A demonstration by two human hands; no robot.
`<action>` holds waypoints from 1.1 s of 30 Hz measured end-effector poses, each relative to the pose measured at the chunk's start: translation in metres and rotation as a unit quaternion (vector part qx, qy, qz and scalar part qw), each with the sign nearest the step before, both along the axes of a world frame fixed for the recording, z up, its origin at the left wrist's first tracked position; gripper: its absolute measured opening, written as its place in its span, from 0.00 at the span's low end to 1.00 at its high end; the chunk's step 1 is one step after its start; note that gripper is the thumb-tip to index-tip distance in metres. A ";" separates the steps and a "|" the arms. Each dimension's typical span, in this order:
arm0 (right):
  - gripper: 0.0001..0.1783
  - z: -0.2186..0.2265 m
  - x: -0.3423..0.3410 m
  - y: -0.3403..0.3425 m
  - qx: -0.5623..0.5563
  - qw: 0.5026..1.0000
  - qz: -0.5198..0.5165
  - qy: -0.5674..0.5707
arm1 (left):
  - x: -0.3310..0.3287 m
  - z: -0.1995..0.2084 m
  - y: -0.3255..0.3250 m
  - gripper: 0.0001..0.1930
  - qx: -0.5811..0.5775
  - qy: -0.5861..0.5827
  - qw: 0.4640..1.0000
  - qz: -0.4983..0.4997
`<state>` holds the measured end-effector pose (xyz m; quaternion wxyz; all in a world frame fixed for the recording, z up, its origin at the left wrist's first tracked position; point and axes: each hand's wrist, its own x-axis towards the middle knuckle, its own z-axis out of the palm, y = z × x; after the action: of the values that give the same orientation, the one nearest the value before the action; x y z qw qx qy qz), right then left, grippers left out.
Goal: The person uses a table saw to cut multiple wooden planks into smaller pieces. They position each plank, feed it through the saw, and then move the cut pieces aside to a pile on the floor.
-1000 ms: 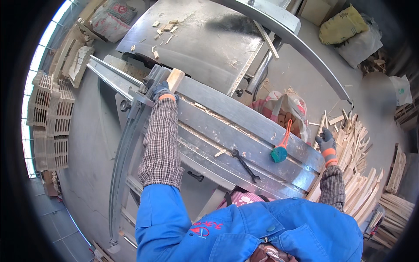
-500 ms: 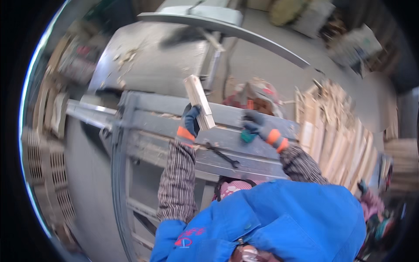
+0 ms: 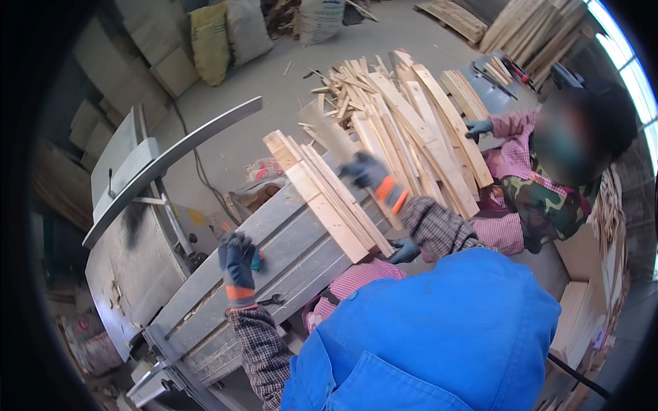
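My left hand [image 3: 238,264], in a dark glove with an orange cuff, is raised over the left part of the grey slatted machine table [image 3: 274,236]. Its fingers are loosely bent and apart, with nothing visible in them. A small green object [image 3: 258,260] lies beside it, and a wrench [image 3: 271,300] is near its wrist. My right hand [image 3: 367,171], blurred by motion, grips a smeared wooden strip [image 3: 327,130] above the far right side. Under it, a stack of boards [image 3: 322,195] lies across the table's right end, with a co-worker's gloved hand [image 3: 404,251] at its near end.
A large pile of wooden strips [image 3: 411,130] stands right of the table. The co-worker [image 3: 528,157] sits beside it, another gloved hand [image 3: 478,129] on a board. A curved metal bar [image 3: 175,154] spans the machine at left. Full sacks [image 3: 247,31] stand at the back.
My view has swung to the right. The short wood piece has left my left hand; my right hand, earlier without wood, now grips a strip. The board stack and co-worker have come into view.
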<state>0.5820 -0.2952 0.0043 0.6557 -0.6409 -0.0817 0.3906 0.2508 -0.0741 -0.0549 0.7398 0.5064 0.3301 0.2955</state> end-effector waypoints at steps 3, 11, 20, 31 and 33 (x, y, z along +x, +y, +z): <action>0.22 -0.019 0.097 -0.066 -0.122 0.978 -0.097 -0.136 | -0.045 -0.049 0.021 0.19 -0.039 0.019 0.999 0.024; 0.29 -0.069 0.241 -0.224 -0.221 0.896 -0.335 -0.191 | -0.098 -0.020 -0.012 0.18 -0.094 0.164 0.960 0.205; 0.28 -0.090 0.255 -0.218 -0.143 0.900 -0.410 0.044 | -0.183 -0.046 -0.045 0.15 -0.058 0.143 0.967 0.205; 0.17 -0.089 0.218 -0.126 0.105 0.975 -0.192 0.022 | -0.211 -0.167 -0.092 0.11 -0.046 0.146 0.975 0.162; 0.22 -0.066 0.120 -0.060 -0.024 0.999 -0.034 -0.003 | -0.207 -0.185 -0.097 0.11 0.169 0.264 0.948 0.051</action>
<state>0.7018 -0.3555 -0.0616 0.6528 -0.6600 -0.0522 0.3681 0.0433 -0.1712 -0.2399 0.5139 0.6662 0.4846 0.2393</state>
